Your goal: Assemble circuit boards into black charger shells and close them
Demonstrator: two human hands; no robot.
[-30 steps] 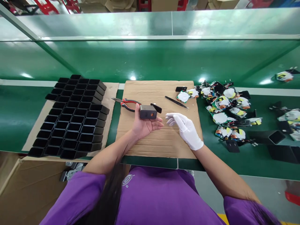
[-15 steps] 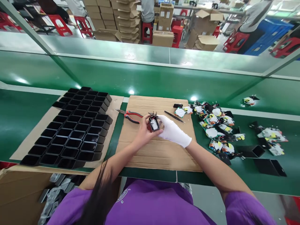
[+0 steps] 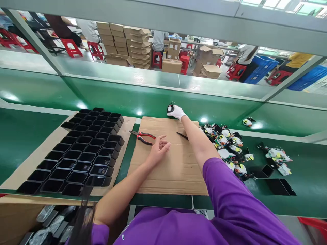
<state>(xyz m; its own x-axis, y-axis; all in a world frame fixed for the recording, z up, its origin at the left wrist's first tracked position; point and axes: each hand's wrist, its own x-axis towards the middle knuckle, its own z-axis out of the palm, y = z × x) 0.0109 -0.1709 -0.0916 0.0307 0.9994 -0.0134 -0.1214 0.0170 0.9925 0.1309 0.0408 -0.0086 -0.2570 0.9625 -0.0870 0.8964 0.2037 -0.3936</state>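
Right hand (image 3: 176, 112) grasps a black casing (image 3: 169, 108) beyond the far edge of the cardboard (image 3: 163, 177), seemingly for careful set-down, left hand (image 3: 158, 149) empty.

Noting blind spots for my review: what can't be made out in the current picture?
Head view: tweezers, the tip hidden behind the right arm.
Head view: black case, partly covered by the gloved right hand; its inner details are too small.
Head view: cardboard box, lower left, cut off by the picture's edges.

Gloved right hand (image 3: 177, 112) holds black unit (image 3: 169, 108), cardboard's (image 3: 173, 178) 12 o'clock. Left hand (image 3: 158, 150) half-curled; pliers (image 3: 139, 136) at its 10 o'clock.
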